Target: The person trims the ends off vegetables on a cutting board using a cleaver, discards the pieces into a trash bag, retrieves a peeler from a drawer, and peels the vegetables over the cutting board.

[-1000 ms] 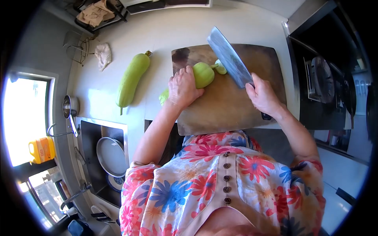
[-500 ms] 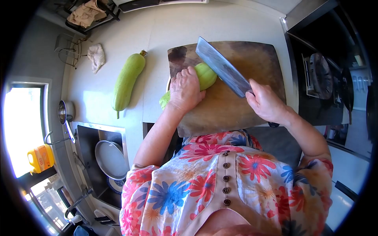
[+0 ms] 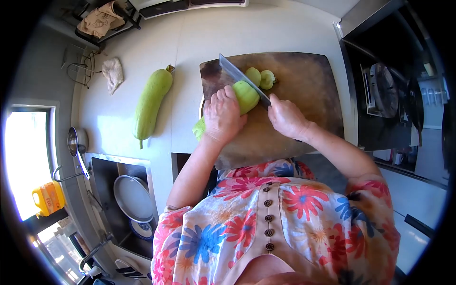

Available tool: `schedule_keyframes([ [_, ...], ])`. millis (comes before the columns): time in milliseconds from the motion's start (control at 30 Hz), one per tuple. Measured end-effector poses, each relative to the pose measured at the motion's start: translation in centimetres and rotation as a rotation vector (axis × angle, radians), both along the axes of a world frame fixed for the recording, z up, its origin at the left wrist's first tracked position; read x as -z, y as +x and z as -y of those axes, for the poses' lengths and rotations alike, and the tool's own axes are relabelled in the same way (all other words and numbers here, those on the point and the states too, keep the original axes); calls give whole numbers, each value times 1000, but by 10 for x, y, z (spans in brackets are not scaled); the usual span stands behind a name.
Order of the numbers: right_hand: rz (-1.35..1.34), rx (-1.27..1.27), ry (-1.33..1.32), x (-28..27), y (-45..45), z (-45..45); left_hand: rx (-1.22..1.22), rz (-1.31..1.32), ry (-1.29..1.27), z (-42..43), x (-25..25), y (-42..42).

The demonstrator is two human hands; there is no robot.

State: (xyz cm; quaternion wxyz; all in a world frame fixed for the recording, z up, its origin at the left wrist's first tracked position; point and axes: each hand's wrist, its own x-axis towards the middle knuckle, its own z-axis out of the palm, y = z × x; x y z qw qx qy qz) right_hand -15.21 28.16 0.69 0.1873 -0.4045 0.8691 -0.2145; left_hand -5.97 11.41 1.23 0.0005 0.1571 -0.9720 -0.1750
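A pale green squash [image 3: 246, 97] lies on a dark-stained wooden cutting board [image 3: 304, 118]. My left hand [image 3: 222, 115] is closed over its left part, fingers wrapped round it. In my right hand [image 3: 287, 118] is the handle of a cleaver [image 3: 240, 76], its blade upright at the squash's right end. Whether the edge has entered the flesh I cannot tell. Just beyond the blade lie two cut pieces, a squash slice [image 3: 253, 75] and a squash end [image 3: 267, 79]. Below my left wrist, a crinkled light green piece [image 3: 199, 128] sticks out.
A whole squash [image 3: 153, 104] lies on the white counter [image 3: 190, 42] left of the board. A crumpled cloth [image 3: 112, 75] sits farther left. Near the sink [image 3: 107, 175], holding a round pan [image 3: 134, 198], is a small pot [image 3: 77, 141]. A stove [image 3: 380, 109] stands at right.
My right hand has moved left and turned the cleaver from broadside to nearly edge-on. Two cut pieces now show behind the blade. My left hand stays on the squash.
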Motion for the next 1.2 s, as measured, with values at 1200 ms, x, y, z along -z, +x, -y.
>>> schedule_keyframes([
  [1200,411,349,-85,-12,19,-58,-454,140,-153,203,20,50],
])
